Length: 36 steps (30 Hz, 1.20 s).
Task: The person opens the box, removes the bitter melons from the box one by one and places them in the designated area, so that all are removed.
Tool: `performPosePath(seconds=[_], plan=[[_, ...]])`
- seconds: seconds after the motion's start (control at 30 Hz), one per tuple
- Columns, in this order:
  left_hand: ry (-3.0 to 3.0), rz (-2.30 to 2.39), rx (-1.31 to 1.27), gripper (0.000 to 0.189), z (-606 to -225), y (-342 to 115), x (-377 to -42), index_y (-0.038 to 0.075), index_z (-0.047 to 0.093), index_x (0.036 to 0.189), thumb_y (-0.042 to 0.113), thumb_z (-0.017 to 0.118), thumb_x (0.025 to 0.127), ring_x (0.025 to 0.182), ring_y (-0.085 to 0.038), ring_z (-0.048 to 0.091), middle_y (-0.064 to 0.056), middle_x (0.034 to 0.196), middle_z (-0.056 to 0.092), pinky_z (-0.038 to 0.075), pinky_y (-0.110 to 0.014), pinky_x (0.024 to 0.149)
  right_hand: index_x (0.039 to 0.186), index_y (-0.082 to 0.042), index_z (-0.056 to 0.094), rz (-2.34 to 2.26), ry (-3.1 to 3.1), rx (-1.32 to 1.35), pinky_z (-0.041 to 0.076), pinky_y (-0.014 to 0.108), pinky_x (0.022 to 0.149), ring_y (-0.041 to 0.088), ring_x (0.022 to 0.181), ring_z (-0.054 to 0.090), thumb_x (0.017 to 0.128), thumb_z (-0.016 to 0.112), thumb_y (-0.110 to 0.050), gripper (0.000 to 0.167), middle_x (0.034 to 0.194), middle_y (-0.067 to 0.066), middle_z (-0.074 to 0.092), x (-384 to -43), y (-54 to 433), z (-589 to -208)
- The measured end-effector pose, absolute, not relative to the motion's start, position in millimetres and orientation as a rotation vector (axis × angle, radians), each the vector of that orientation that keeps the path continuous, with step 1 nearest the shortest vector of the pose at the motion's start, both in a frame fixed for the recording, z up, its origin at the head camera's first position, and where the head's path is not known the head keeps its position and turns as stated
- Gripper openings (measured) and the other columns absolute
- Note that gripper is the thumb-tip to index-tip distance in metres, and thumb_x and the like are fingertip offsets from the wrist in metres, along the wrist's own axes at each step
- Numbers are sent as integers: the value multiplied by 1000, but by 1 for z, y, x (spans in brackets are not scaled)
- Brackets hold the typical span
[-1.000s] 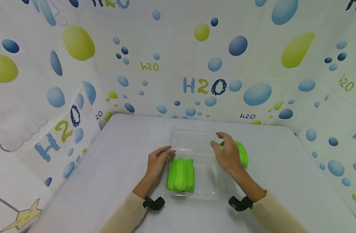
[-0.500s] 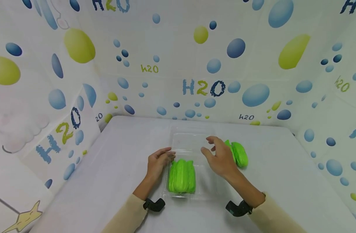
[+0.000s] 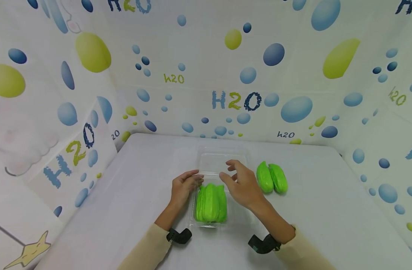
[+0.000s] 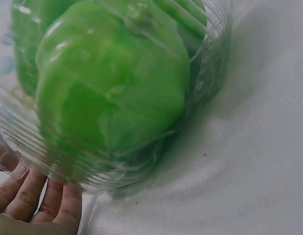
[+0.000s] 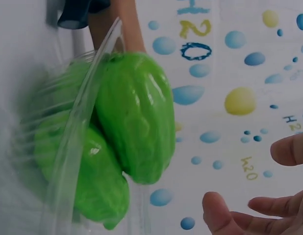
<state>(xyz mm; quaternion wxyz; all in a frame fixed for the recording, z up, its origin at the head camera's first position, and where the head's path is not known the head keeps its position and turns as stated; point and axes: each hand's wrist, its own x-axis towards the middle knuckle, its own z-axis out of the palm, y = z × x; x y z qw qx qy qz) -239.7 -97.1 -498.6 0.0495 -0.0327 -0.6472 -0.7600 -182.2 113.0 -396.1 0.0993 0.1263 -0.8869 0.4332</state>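
printed drapery (image 3: 202, 48) is noted behind the counter (image 3: 145, 172). head view: green pieces (image 3: 210, 204) are seated in the left half of a clear container (image 3: 237, 213); two loose pieces (image 3: 265, 179) are found to its right. left wrist: its edge is touched by the left hand (image 4: 31, 220); whether the fingers pinch it cannot be told. right wrist: the right hand (image 5: 276, 206) is seen empty, fingers spread. arrangement of the packed pieces is judged in hand; gentle right-hand contact is called for.

Glossy clear plastic container (image 3: 240, 214), smooth shiny green vegetables (image 3: 210, 204), matt cloth table cover (image 3: 313, 202)
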Motion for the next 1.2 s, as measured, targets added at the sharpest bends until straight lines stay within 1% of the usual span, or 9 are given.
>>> performPosePath(seconds=[0.13, 0.27, 0.47, 0.63, 0.83, 0.9, 1.03, 1.13, 1.2], plan=[[-1981, -2314, -103, 35, -499, -98, -240, -7, 64, 128, -1, 52, 96, 96, -22, 75, -20, 112, 74, 54, -20, 71, 135, -9, 59, 1289, -2661, 379, 56, 35, 69, 22, 93, 65, 99, 61, -34, 44, 123, 9, 65, -181, 106, -394], [-1971, -2323, -104, 35, -501, -99, -241, -8, 64, 128, -1, 52, 96, 97, -22, 75, -20, 112, 74, 53, -19, 70, 133, -8, 62, 1252, -2733, 393, 57, 37, 72, 21, 94, 68, 98, 62, -36, 45, 123, 11, 67, -181, 101, -392], [-1967, -2322, -115, 33, -499, -98, -240, -7, 65, 127, 2, 53, 98, 91, -16, 75, -19, 110, 75, 52, -19, 69, 136, -5, 61, 1139, -2845, 465, 57, 39, 75, 20, 95, 70, 99, 59, -42, 52, 127, 12, 68, -178, 94, -393], [-1969, -2315, -117, 34, -499, -98, -240, -9, 63, 128, 1, 53, 97, 88, -11, 74, -17, 108, 76, 51, -19, 67, 137, -2, 61, 1050, -2886, 508, 56, 47, 86, 27, 103, 70, 99, 58, -43, 56, 131, 14, 67, -177, 86, -395], [-1951, -2331, -108, 35, -500, -98, -240, -11, 62, 128, 2, 54, 96, 90, -14, 75, -16, 107, 76, 53, -19, 69, 136, 0, 61, 901, -2962, 488, 52, 54, 96, 37, 123, 61, 95, 63, -45, 62, 132, 17, 66, -174, 76, -395], [-1964, -2322, -104, 36, -500, -98, -239, -10, 63, 128, 2, 54, 96, 91, -15, 75, -16, 108, 76, 53, -19, 68, 136, 0, 61, 854, -2987, 474, 50, 55, 98, 38, 125, 60, 95, 64, -46, 62, 134, 16, 65, -173, 73, -394], [-1987, -2303, -91, 36, -498, -98, -239, -9, 63, 128, 3, 54, 95, 94, -19, 75, -16, 108, 76, 53, -19, 69, 136, 0, 62, 768, -3017, 450, 51, 57, 95, 39, 123, 60, 95, 64, -49, 64, 134, 17, 65, -171, 68, -394], [-1988, -2314, -80, 36, -497, -98, -239, -8, 64, 128, 2, 53, 95, 97, -23, 75, -17, 109, 76, 55, -21, 73, 134, 1, 62, 698, -3036, 437, 53, 57, 91, 39, 119, 63, 95, 62, -52, 66, 131, 17, 66, -171, 65, -395], [-1991, -2321, -74, 35, -497, -98, -239, -7, 64, 127, 2, 54, 95, 98, -25, 74, -17, 109, 76, 55, -22, 75, 130, 1, 65, 653, -3051, 429, 55, 52, 82, 34, 106, 67, 95, 62, -53, 65, 120, 15, 70, -171, 63, -396]])
